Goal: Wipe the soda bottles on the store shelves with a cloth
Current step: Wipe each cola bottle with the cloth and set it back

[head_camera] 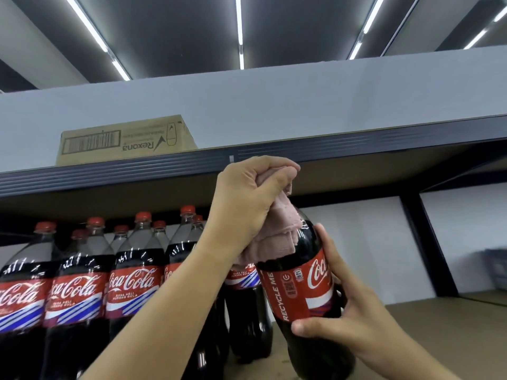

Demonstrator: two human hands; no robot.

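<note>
A large cola bottle point(297, 286) with a red label stands tilted on the brown shelf board point(425, 325), right of the row. My right hand point(343, 311) grips its label and lower body. My left hand point(247, 198) grips a pink cloth point(277, 237) bunched over the bottle's neck and cap, which are hidden under it. Several more cola bottles point(131, 283) with red caps stand in rows to the left, behind my left forearm.
The dark edge of the upper shelf point(356, 144) runs just above my left hand. A cardboard box point(126, 141) sits on that upper shelf at the left. A black upright post point(430, 242) and white back panel are to the right.
</note>
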